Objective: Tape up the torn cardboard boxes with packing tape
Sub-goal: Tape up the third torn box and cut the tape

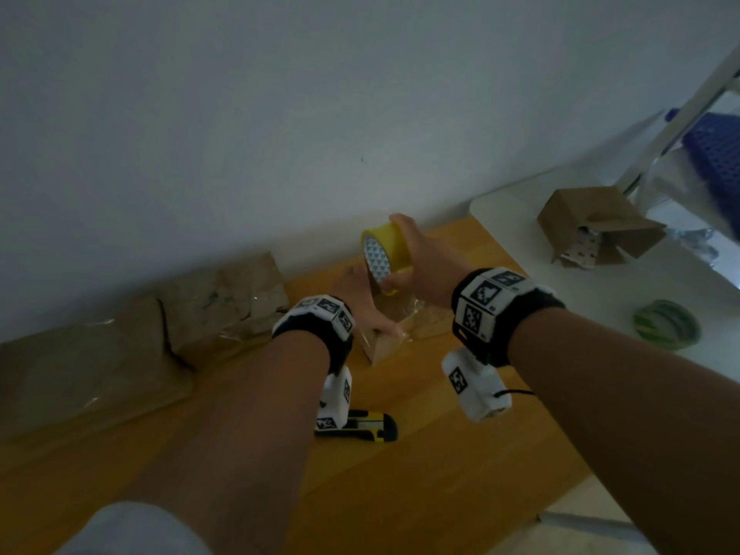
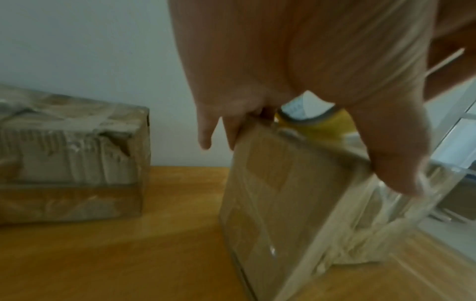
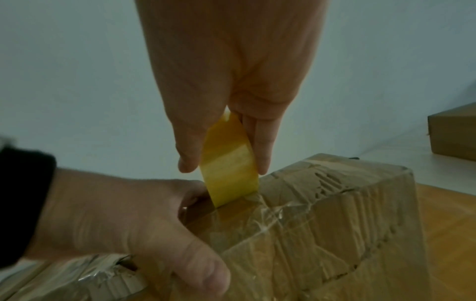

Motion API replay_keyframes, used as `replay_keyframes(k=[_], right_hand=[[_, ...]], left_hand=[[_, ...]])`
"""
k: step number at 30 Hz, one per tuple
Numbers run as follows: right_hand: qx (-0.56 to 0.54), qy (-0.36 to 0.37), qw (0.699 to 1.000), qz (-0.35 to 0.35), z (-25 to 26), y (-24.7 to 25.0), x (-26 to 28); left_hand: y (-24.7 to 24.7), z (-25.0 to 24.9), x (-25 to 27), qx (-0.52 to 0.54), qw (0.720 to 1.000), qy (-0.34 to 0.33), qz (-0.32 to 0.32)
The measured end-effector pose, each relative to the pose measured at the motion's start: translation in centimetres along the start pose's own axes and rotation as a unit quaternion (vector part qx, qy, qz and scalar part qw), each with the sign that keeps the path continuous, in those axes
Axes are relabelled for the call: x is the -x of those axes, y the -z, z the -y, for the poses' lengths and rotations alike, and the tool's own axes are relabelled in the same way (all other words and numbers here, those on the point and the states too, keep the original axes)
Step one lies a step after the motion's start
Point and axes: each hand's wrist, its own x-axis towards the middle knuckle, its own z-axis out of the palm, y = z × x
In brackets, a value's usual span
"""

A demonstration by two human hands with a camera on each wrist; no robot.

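Box: torn, partly taped, on your counter.
Left hand: you grip its top edge.
Right hand: you pinch the tape roll above it.

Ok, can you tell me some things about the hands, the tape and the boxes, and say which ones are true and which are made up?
1. The right hand holds the yellow tape roll. True.
2. The left hand grips the yellow and black knife. False: the knife lies alone on the wooden table; the left hand grips the small box.
3. The tape roll stands on top of the small box. True: a strip runs from it onto the box.
4. The green tape roll sits on the small box. False: it lies on the white surface to the right.
5. The open box is being taped. False: it stands far off, untouched.
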Motion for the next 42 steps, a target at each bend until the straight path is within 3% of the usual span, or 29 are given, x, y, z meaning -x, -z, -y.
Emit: replay_keyframes(k=[2, 6, 11, 16, 19, 21, 23, 25, 30, 34, 39, 42], right_hand=[[-0.005, 0.002, 1.0, -0.003, 0.0, -0.1, -0.1], [0.017, -0.021, 1.0, 0.016, 0.2, 1.5, 0.3], [0.183, 0.016, 0.98, 0.079, 0.2, 3.9, 1.9], [0.268, -0.017, 0.95, 0.158, -2.3, 2.6, 4.0], [0.285, -0.008, 0.947, 0.146, -2.5, 2.2, 4.0], [0.283, 0.015, 0.952, 0.117, -2.8, 2.3, 3.8], [0.224, 0.015, 0.969, 0.104, -3.6, 2.2, 3.8], [0.138, 0.007, 0.985, 0.099, -4.1, 1.6, 3.8], [0.071, 0.026, 0.996, 0.04, -3.7, -0.8, 2.1], [0.064, 0.018, 0.998, 0.017, -3.3, -1.8, 0.9], [0.106, 0.023, 0.993, 0.051, -3.6, -2.4, 0.1], [0.112, 0.02, 0.991, 0.074, -3.5, -2.4, -0.1]], left_hand=[[-0.8, 0.7, -0.3, 0.004, 1.0, 0.018, -0.024], [-0.6, 0.8, -0.8, -0.017, 1.0, 0.007, -0.009], [-0.2, 0.8, -2.5, 0.037, 0.999, 0.011, -0.024], [0.6, 0.9, -3.0, 0.048, 0.998, 0.026, -0.004], [0.8, 0.9, -3.0, 0.066, 0.995, 0.061, 0.052], [0.4, 1.5, -2.7, 0.147, 0.98, 0.094, 0.096], [-0.5, 2.1, -2.2, 0.231, 0.961, 0.126, 0.085], [-1.2, 2.4, -1.8, 0.248, 0.959, 0.129, 0.042], [0.5, 2.7, -2.3, 0.094, 0.995, 0.045, -0.011], [0.8, 0.9, -1.6, -0.037, 0.997, -0.029, -0.056], [-1.6, 2.8, -1.9, -0.034, 0.997, -0.057, 0.032], [-2.4, 3.8, -3.1, -0.117, 0.99, -0.029, 0.067]])
